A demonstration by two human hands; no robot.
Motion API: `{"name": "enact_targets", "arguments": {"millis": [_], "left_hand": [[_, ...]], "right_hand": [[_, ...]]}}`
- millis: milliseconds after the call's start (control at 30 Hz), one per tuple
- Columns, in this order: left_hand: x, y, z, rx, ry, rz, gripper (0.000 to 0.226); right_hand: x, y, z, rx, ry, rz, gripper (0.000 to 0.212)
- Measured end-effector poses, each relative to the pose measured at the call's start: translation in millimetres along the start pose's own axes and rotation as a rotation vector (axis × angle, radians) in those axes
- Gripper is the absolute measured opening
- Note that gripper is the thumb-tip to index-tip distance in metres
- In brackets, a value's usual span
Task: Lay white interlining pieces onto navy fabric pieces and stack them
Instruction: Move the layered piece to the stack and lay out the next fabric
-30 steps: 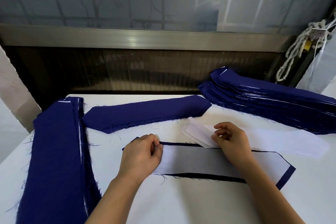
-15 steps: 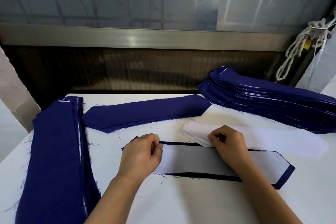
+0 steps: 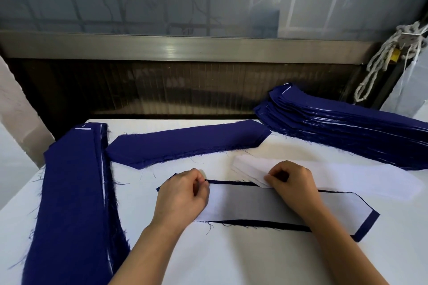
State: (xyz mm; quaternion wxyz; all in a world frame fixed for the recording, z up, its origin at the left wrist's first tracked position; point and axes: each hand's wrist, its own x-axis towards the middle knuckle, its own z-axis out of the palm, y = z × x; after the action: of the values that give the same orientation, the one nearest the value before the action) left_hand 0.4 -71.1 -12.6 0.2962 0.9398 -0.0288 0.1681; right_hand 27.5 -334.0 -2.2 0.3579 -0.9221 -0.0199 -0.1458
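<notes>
The right hand (image 3: 293, 183) pinched the near-left end of the interlining pile (image 3: 347, 178). The pile's long axis ran from 9 towards 4 o'clock along the far edge of the navy piece (image 3: 368, 224), which already carried a white sheet (image 3: 254, 203). A bare navy strip (image 3: 185, 143) lay on the table (image 3: 231, 257) at 12 o'clock from the left hand (image 3: 183, 194), the nearer hand to it, its length running 9 to 3. The left hand, fingers curled, seemed to pinch the covered piece's far-left edge and hid that end. How many sheets the right hand gripped could not be told.
</notes>
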Motion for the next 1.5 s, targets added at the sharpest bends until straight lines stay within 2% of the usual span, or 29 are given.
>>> {"name": "enact_targets", "arguments": {"millis": [133, 267, 433, 567, 667, 733, 800, 933, 1033, 1133, 1200, 1333, 1433, 1500], "left_hand": [[0.6, 0.6, 0.3, 0.002, 0.001, 0.006, 0.021], [0.5, 0.1, 0.3, -0.006, 0.003, 0.008, 0.021], [-0.8, 8.2, -4.0, -0.093, 0.061, 0.016, 0.019], [-0.1, 13.1, -4.4, -0.290, 0.007, -0.034, 0.029], [-0.8, 15.8, -7.0, -0.598, -0.129, -0.172, 0.055], [0.3, 19.0, -9.1, -0.759, -0.200, -0.261, 0.069], [3.3, 21.2, -10.4, -0.818, -0.229, -0.306, 0.074], [4.6, 20.7, -10.4, -0.716, -0.173, -0.303, 0.069], [5.2, 17.6, -4.3, -0.553, -0.066, -0.256, 0.056], [6.6, 13.7, 0.5, -0.330, 0.043, -0.183, 0.040], [4.5, 13.4, 0.2, -0.289, 0.094, -0.099, 0.035], [-0.2, 18.8, -2.4, -0.334, 0.154, 0.058, 0.042], [-1.1, 20.3, -4.0, -0.380, 0.236, 0.017, 0.029], [-1.3, 21.9, -6.3, -0.484, 0.263, -0.016, 0.019]], "right_hand": [[0.1, 2.2, 1.5, 0.013, 0.010, 0.001, 0.017], [-0.3, 6.4, 4.8, 0.070, 0.137, -0.035, 0.022], [-0.2, 1.6, 9.8, -0.175, 0.473, -0.326, 0.006], [-5.3, -13.1, 10.5, -0.257, 0.612, -0.518, 0.014], [-14.1, -29.7, 16.4, -0.261, 0.570, -0.701, 0.013], [-21.0, -39.7, 24.0, -0.264, 0.456, -0.829, 0.008], [-26.1, -46.6, 31.3, -0.289, 0.328, -0.917, 0.006], [-32.8, -54.0, 40.2, -0.329, 0.191, -1.003, 0.009], [-36.3, -57.4, 43.5, -0.343, 0.145, -1.019, 0.014], [-38.2, -59.5, 44.1, -0.312, 0.100, -0.980, 0.018], [-37.5, -59.1, 42.1, -0.277, 0.050, -0.873, 0.020], [-29.1, -50.6, 35.2, -0.367, -0.013, -0.472, 0.046], [-19.8, -34.1, 26.9, -0.495, -0.036, -0.171, 0.055], [-15.2, -21.1, 20.2, -0.510, -0.042, -0.070, 0.056]]}}
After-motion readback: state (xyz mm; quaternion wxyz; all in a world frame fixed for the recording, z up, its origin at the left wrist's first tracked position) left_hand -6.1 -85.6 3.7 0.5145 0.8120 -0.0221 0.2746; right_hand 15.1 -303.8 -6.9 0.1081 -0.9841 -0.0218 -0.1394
